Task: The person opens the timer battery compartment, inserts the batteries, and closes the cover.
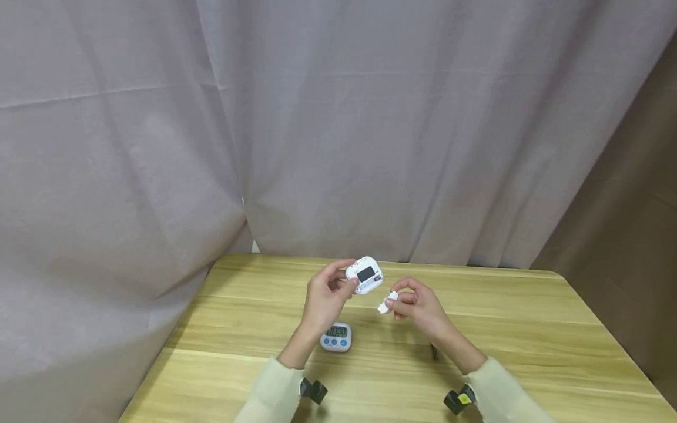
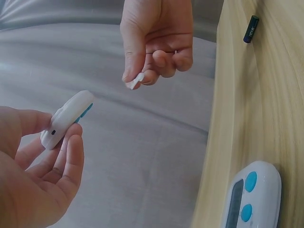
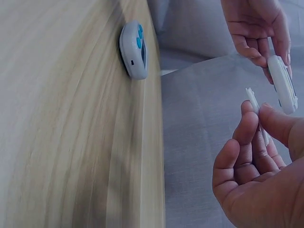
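Note:
My left hand grips a white digital timer by its edge, raised above the table. Its back faces the head camera, showing an uncovered battery compartment and a dark rectangle; blue buttons show along its other side in the left wrist view. To the right, my right hand pinches a small white battery cover between thumb and fingers, apart from the timer. A second white timer with blue buttons lies face up on the table by my left wrist, its display showing zeros.
A small dark battery lies on the wooden table, near my right forearm in the head view. Grey curtain hangs along the table's far edge. Each wrist wears a black camera mount.

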`<control>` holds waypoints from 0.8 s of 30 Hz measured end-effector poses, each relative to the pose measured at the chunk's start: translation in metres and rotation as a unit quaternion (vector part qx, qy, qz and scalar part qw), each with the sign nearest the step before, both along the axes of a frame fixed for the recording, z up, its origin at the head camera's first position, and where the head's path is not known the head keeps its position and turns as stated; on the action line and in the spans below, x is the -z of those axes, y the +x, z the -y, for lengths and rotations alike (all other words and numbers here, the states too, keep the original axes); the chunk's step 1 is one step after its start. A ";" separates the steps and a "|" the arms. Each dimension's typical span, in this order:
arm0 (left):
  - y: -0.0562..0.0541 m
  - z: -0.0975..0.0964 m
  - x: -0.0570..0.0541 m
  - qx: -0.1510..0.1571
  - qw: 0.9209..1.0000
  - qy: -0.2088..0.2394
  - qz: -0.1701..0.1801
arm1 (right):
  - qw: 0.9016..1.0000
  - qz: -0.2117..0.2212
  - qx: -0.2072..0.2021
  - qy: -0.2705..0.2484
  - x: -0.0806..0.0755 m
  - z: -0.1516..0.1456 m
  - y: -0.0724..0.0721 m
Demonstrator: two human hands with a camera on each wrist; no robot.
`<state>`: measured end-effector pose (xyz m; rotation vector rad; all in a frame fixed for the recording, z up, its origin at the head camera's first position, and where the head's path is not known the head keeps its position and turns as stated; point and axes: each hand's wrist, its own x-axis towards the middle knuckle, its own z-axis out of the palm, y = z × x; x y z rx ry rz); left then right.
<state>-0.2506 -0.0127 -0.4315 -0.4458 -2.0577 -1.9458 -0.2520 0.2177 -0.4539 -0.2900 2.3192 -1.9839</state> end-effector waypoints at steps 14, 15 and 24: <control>0.000 -0.002 -0.002 -0.004 1.000 -0.005 -0.004 | 0.998 -0.006 -0.019 0.067 0.011 -0.013 0.000; 0.000 -0.002 -0.002 -0.004 1.000 -0.005 -0.005 | 0.997 -0.005 -0.020 0.072 0.012 -0.013 0.001; 0.001 -0.006 -0.003 -0.004 1.000 -0.006 -0.007 | 0.995 -0.011 -0.035 0.092 0.017 -0.016 0.005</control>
